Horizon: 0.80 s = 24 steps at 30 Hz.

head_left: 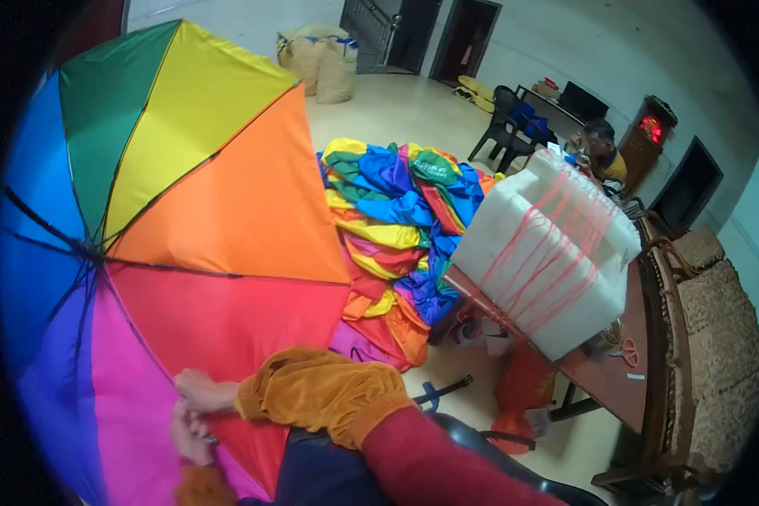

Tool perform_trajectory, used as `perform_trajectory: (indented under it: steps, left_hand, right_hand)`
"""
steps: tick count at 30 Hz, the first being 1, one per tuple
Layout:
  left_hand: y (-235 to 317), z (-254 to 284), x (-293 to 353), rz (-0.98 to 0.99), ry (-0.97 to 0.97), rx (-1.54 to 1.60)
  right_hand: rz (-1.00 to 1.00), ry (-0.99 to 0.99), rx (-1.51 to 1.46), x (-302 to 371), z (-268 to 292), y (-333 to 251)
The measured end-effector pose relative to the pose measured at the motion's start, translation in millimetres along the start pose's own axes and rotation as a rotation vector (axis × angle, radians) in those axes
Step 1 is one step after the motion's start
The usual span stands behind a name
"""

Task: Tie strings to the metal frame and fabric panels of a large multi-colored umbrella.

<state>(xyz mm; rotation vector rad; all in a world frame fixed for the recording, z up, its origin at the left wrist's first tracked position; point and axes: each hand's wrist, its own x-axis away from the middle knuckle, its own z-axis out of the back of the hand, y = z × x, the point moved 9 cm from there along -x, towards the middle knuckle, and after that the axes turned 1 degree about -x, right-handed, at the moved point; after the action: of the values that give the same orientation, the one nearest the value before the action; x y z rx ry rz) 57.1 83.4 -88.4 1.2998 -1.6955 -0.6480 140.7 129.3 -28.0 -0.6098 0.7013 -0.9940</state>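
A large rainbow-coloured umbrella (219, 202) is spread open at my left, its inner side with dark ribs and hub toward me. My right hand (204, 391) is closed in a pinch at the rib line where the red and magenta panels meet. Just below it, my left hand (191, 433) is also closed, close against the right one at the same rib. The fingers cover whatever small part lies between them. A mustard sleeve cover (320, 392) wraps my right forearm over a red sleeve.
A heap of multicoloured umbrella fabric (396, 228) lies beyond the umbrella. At right, a white foam box (523, 244) wound with pink strings stands on a brown table (603, 379) with red-handled scissors (626, 352). A patterned sofa (717, 312) lines the right; another person (603, 152) sits behind the box.
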Motion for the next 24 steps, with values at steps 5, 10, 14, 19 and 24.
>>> perform_trajectory:
  steps: [5,10,14,19,24]
  left_hand:
    - [5,-6,-4,0.001,0.015,-0.132]
    - [4,-4,-7,0.009,0.006,-0.211]
    - [-4,37,-11,-0.046,0.113,-0.146]
    - [-8,-14,-23,-0.034,-0.011,-0.146]
    - [-11,20,-23,-0.023,0.188,-0.134]
  right_hand:
    - [0.004,0.006,0.015,-9,-3,14]
    - [-0.265,-0.233,-0.313,17,16,-7]
    - [-0.250,-0.455,-0.155,22,25,-49]
    - [0.093,0.235,0.058,-18,-3,52]
    - [0.539,0.651,0.337,-2,9,-10]
